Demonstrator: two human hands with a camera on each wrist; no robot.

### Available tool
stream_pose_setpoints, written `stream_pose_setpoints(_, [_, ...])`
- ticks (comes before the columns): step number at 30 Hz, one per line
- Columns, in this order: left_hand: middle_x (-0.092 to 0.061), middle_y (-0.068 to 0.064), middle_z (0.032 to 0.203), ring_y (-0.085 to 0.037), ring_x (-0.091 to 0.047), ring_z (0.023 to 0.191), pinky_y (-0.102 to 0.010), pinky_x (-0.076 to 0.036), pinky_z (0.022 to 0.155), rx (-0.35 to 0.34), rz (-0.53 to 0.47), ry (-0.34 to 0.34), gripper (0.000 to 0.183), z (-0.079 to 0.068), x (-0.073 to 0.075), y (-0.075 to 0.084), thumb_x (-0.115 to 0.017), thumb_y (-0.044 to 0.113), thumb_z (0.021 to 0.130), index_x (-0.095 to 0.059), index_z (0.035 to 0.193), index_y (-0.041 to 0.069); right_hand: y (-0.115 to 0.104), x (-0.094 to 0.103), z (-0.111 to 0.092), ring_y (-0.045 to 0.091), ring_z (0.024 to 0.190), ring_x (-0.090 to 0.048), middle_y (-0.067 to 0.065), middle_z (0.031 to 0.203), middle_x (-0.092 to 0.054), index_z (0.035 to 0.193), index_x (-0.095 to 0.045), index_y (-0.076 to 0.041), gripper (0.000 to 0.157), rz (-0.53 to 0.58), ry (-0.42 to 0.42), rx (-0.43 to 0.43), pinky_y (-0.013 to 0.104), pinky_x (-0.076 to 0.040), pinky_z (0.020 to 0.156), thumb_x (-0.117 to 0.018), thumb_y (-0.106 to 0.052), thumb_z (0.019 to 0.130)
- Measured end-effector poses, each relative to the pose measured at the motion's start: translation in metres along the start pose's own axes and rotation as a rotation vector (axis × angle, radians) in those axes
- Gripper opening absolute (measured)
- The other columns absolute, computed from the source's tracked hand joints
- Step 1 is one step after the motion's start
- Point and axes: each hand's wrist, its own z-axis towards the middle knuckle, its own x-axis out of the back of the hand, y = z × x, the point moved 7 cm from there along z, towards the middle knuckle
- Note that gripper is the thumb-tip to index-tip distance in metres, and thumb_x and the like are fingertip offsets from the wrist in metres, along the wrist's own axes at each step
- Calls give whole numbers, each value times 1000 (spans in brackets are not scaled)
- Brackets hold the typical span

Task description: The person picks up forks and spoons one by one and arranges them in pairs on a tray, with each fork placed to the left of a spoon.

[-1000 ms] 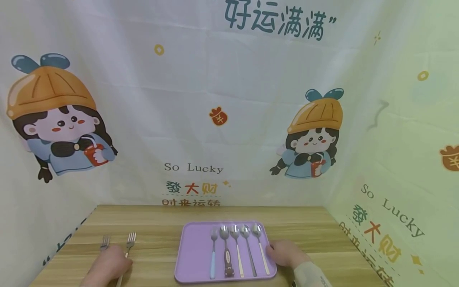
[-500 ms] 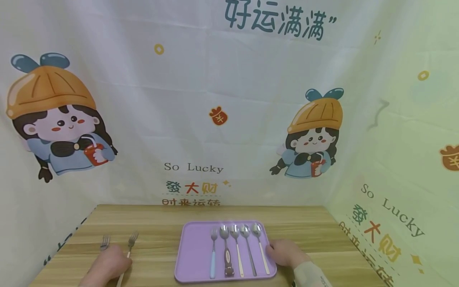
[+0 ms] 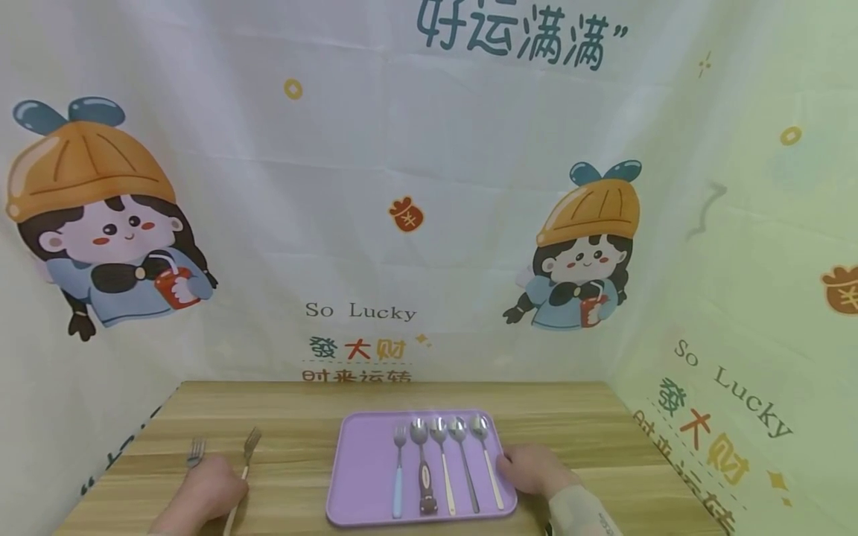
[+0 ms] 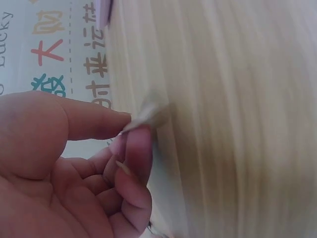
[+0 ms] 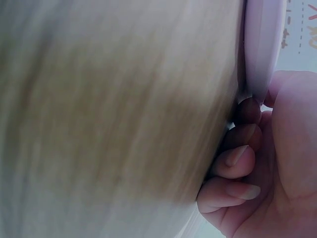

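On the left of the table, my left hand (image 3: 209, 487) pinches a fork (image 3: 251, 445) with a pale handle, tines pointing away from me. In the left wrist view, the pinched handle (image 4: 151, 116) is blurred between thumb and index finger. A second fork (image 3: 196, 451) shows only its head beyond that hand. My right hand (image 3: 532, 469) grips the right edge of a purple tray (image 3: 362, 469); in the right wrist view its fingers curl under the rim (image 5: 260, 44). On the tray lie a blue-handled fork (image 3: 398, 476), a brown bear-handled spoon (image 3: 425, 476) and several slim spoons (image 3: 447, 476).
The wooden table (image 3: 288, 406) runs back to a printed cloth (image 3: 469, 260), which also hangs along both sides. Bare wood lies between the left hand's fork and the tray. The cutlery fills the tray's right half, side by side.
The pinched fork has turned in my left hand, its tines twisting sideways and its head shifting slightly right. My right hand and the tray hold their place.
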Motion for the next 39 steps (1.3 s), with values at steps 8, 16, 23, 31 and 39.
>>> stream_pose_setpoints(8, [-50, 2, 61, -16, -46, 56, -31, -39, 54, -103, -93, 47, 33, 29, -16, 4, -68, 19, 89, -50, 62, 17, 12, -10, 11, 19, 79, -62, 2, 87, -71, 94, -75, -18, 36, -5, 14, 15, 51, -57, 85, -50, -40, 107])
stream_pose_setpoints(16, [-48, 12, 49, -8, -45, 46, -26, -38, 49, -174, -132, 65, 42, 34, -34, 51, -68, 20, 90, -45, 54, 25, -4, 3, -2, 23, 82, -63, 7, 92, -73, 103, -77, -11, 39, 11, -6, 7, 53, -58, 89, -49, -39, 108])
stream_pose_setpoints(23, [-47, 10, 51, -9, -43, 46, -27, -36, 46, -198, -229, 30, 40, 28, -44, 94, -67, 16, 89, -46, 55, 23, -14, 12, -10, 25, 83, -64, 7, 90, -73, 95, -74, -13, 31, 22, 13, -1, 54, -57, 90, -54, -32, 107])
stream_pose_setpoints(31, [-46, 10, 53, -7, -42, 47, -23, -36, 45, -187, -302, -14, 41, 12, -48, 137, -65, 9, 89, -45, 56, 22, 13, -12, 12, 18, 77, -59, 2, 85, -69, 88, -70, -19, 40, -21, -13, 18, 46, -56, 83, -46, -44, 109])
stream_pose_setpoints(39, [-55, -5, 64, -16, -52, 55, -26, -48, 50, -104, -295, -1, 29, -28, -34, 185, -65, -2, 86, -51, 65, 10, 30, -26, 26, 16, 75, -57, -5, 78, -63, 77, -59, -26, 35, -15, 26, 53, 43, -52, 76, -49, -39, 108])
